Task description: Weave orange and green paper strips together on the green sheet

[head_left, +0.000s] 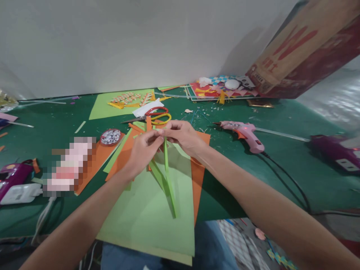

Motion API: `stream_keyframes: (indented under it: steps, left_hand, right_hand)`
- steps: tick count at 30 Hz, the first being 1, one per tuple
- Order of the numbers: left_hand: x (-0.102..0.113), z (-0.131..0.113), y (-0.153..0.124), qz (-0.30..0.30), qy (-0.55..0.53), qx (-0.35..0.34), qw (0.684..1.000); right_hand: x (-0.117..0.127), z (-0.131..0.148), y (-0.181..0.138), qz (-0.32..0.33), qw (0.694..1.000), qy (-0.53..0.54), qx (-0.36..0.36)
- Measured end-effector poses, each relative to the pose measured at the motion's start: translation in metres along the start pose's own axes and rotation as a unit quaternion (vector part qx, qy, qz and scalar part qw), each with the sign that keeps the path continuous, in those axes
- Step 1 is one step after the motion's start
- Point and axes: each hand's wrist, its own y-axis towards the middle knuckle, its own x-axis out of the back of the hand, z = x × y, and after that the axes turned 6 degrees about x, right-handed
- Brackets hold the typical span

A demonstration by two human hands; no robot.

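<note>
Centrally in the frame, both hands meeting above the green surface (pixel 281 157). Left hand (pixel 143 150) and right hand (pixel 182 137) touching at the fingertips, each grip pinched on the top ends of green paper strips (pixel 168 176) hanging down and slanting toward the lower middle. Beneath them, a light green sheet (pixel 152 217) overlapping an orange sheet (pixel 198 180). Just above the hands, red and yellow scissors (pixel 157 114). Left of centre, a round dish of googly eyes (pixel 110 137). Right of the hands, a pink glue gun (pixel 246 134) with black cord. Upper right, a leaning cardboard box (pixel 303 48).
</note>
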Motion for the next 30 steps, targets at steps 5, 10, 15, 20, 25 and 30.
stream_keyframes:
  steps: [5, 10, 15, 20, 25, 30]
  left_hand:
    - [0.0002, 0.0014, 0.0005, 0.002, -0.007, -0.003, 1.0]
    - [-0.0001, 0.0041, 0.0011, 0.004, 0.002, -0.014, 1.0]
    - [-0.0001, 0.0027, 0.0008, 0.007, 0.003, -0.021, 1.0]
    - [0.0002, 0.003, 0.0003, 0.013, -0.005, -0.022, 1.0]
    - [0.0004, 0.004, 0.0001, 0.015, -0.007, -0.021, 1.0]
    - [0.0002, 0.0026, 0.0002, 0.022, -0.01, -0.017, 1.0]
  right_hand:
    - [-0.0001, -0.0019, -0.0001, 0.0, 1.0, 0.009, 0.007]
    - [0.0, -0.0046, -0.0002, 0.002, 1.0, 0.024, 0.011]
    - [-0.0004, -0.006, -0.0008, -0.001, 1.0, 0.025, 0.018]
    - [-0.0011, -0.0078, -0.0013, -0.003, 1.0, 0.018, 0.02]
    - [-0.0017, -0.0076, -0.002, -0.006, 1.0, 0.026, 0.012]
    - [-0.0015, -0.0065, -0.0024, -0.003, 1.0, 0.027, 0.008]
